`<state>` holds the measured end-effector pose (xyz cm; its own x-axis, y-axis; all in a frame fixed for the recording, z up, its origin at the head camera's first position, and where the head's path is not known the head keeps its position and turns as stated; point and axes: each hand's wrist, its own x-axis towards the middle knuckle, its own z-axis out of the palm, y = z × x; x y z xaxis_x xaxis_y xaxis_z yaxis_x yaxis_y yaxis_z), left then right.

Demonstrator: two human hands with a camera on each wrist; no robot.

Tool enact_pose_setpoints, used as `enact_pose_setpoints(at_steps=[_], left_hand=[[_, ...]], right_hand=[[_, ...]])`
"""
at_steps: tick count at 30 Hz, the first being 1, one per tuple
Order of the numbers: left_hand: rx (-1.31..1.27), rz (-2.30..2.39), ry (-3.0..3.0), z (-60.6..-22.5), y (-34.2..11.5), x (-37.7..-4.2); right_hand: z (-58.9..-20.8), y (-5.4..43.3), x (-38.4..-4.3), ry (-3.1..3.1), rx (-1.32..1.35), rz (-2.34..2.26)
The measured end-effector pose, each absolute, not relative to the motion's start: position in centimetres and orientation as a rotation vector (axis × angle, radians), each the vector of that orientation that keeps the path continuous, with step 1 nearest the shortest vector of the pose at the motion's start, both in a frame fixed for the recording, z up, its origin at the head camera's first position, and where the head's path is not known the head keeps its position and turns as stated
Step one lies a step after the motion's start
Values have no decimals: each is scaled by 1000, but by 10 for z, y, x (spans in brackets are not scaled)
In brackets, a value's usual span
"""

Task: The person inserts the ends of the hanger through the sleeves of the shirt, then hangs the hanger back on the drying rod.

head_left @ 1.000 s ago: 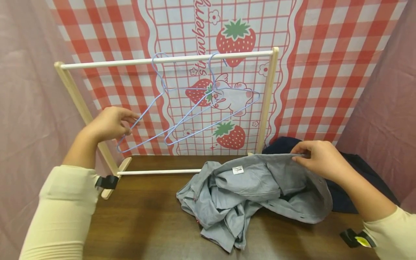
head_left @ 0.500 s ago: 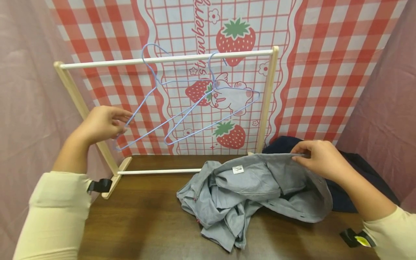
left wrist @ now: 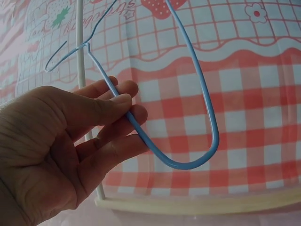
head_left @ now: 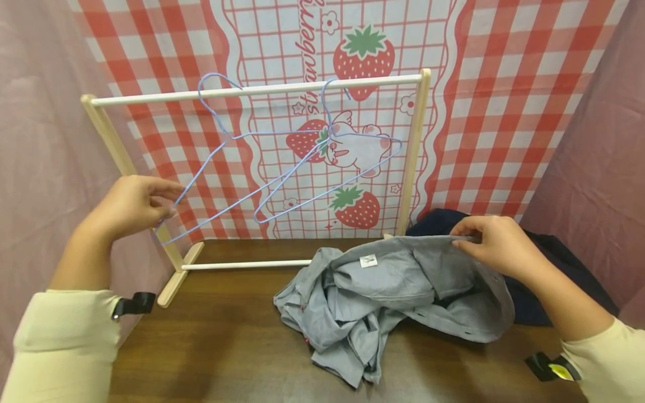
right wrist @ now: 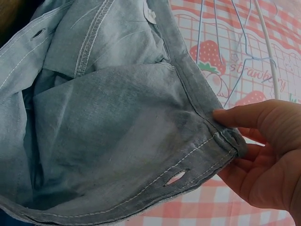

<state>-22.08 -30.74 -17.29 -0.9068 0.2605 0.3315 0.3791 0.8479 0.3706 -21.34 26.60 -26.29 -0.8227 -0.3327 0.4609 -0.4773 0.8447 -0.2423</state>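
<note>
In the head view my left hand pinches one shoulder of a thin blue wire hanger. Up close in the left wrist view, thumb and fingers meet on that hanger above its rounded corner. Its hook arches over the rack's top rod; whether it bears on the rod I cannot tell. My right hand lifts the edge of a crumpled grey shirt with a white label, between thumb and fingers. A buttonhole shows near the grip on the shirt in the right wrist view.
A wooden rack with a white top rod stands on the brown table. Another blue hanger hangs from it, close by the held one. Dark cloth lies behind my right hand. A strawberry-patterned checked backdrop hangs behind.
My left hand has moved left and slightly down, drawing the hanger along the rod, farther from the second hanger's hook. My right hand and the shirt have stayed nearly still.
</note>
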Motion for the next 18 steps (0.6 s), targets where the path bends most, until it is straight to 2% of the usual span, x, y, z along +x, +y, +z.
enact_pose_setpoints(at_steps=[18], left_hand=[[-413,-495,-2822,-208,-355,-176]], right_hand=[[-258,268,-217,-2729,695,398]])
